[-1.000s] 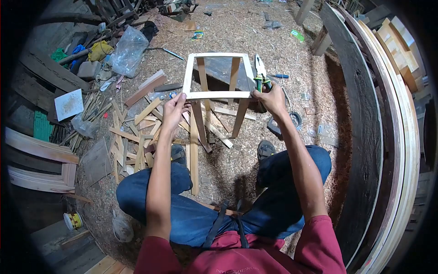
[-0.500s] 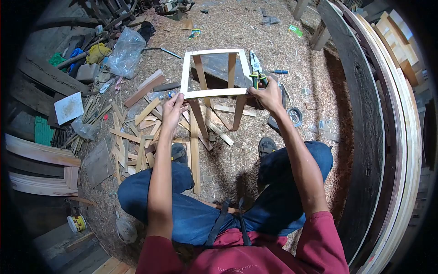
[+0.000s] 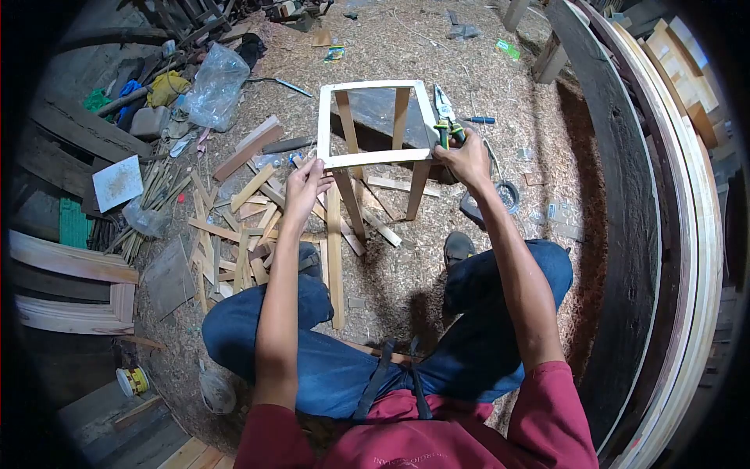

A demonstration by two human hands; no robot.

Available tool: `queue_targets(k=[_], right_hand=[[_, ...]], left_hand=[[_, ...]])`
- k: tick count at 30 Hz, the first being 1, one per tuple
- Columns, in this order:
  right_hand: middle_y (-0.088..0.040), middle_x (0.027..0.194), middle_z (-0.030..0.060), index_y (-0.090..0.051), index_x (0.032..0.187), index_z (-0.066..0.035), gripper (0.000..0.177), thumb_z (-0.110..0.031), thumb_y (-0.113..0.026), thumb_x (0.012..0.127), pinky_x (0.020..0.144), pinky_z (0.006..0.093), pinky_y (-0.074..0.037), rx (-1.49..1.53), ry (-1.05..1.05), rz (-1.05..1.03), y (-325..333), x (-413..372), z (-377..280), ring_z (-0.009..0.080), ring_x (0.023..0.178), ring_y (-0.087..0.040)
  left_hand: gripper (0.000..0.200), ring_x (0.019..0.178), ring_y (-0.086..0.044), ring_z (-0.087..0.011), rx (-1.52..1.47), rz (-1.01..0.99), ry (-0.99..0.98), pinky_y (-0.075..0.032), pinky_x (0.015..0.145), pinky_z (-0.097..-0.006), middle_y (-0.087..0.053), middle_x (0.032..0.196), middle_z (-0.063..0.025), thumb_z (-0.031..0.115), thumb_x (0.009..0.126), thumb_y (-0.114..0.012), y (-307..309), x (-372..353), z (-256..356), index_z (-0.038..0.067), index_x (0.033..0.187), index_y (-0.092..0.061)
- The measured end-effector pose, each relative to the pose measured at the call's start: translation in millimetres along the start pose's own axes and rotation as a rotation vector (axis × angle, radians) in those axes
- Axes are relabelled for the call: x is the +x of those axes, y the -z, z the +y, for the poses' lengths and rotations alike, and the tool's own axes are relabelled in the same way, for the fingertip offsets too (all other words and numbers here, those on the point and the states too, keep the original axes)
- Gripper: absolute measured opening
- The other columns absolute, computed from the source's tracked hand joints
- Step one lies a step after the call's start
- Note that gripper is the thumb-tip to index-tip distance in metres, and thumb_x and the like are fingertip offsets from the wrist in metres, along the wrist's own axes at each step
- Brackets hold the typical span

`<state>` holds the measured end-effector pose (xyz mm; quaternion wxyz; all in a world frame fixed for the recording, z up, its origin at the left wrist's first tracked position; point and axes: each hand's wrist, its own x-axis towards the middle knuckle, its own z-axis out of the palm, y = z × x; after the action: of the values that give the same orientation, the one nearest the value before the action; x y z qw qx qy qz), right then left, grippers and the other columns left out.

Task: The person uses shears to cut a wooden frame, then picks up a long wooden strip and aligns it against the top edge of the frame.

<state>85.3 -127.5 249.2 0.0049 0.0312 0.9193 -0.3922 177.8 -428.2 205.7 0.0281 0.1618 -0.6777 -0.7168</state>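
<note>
A four-legged wooden stool frame (image 3: 379, 159) stands upright before me, its pale top an open rectangle without a seat. My left hand (image 3: 303, 195) is closed on its near left corner, the thumb on top and fingers below. At the near right corner, my right hand (image 3: 470, 166) presses against the frame with its thumb. That same hand grips a pair of pliers (image 3: 443, 105) with green-and-black handles, jaws pointing away from me. A dark board (image 3: 367, 108) shows on the ground through the frame's opening.
Wood offcuts (image 3: 234, 242) lie scattered left of the stool on shavings-covered ground. A screwdriver (image 3: 479, 120) and a black coil (image 3: 508, 195) are to the right. Long planks (image 3: 617, 195) line the right side. A clear plastic bag (image 3: 215, 86) lies among clutter at the upper left.
The stool frame has shifted slightly to the right, with both hands still at its near corners. The pliers moved along in my right hand.
</note>
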Motion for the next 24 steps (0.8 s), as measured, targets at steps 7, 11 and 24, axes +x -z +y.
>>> queue_targets(k=[7,11,24], right_hand=[[-0.068,0.081,0.0086,-0.061,0.092,-0.001,0.04,-0.027,-0.079,0.068,0.069,0.0321,-0.051,-0.019,-0.021,-0.02,-1.6,1.1,0.2,0.0164,0.071,-0.064],[-0.071,0.091,0.0183,-0.063,0.1,0.001,0.048,-0.029,-0.078,0.066,0.077,0.0405,-0.053,0.025,-0.025,-0.041,4.3,0.7,-1.6,0.0302,0.084,-0.07],[-0.071,0.089,0.0181,-0.064,0.096,0.0,0.047,-0.033,-0.077,0.065,0.077,0.0411,-0.053,0.007,-0.033,-0.056,8.8,-3.3,-1.6,0.0297,0.083,-0.07]], left_hand=[[0.048,0.088,-0.067,-0.0162,0.022,-0.024,-0.019,-0.055,0.077,-0.0257,-0.063,0.113,-0.0123,0.03,0.101,-0.051,2.3,1.0,-0.7,-0.005,0.134,-0.05],[0.047,0.087,-0.066,-0.0141,0.043,-0.049,-0.03,-0.054,0.077,-0.0246,-0.063,0.113,-0.0095,0.03,0.101,-0.052,4.1,0.9,2.3,-0.004,0.133,-0.051],[0.05,0.089,-0.067,-0.0167,0.05,-0.017,0.031,-0.054,0.078,-0.0266,-0.062,0.116,-0.0106,0.033,0.099,-0.055,4.0,-1.4,-1.1,0.0,0.136,-0.05]])
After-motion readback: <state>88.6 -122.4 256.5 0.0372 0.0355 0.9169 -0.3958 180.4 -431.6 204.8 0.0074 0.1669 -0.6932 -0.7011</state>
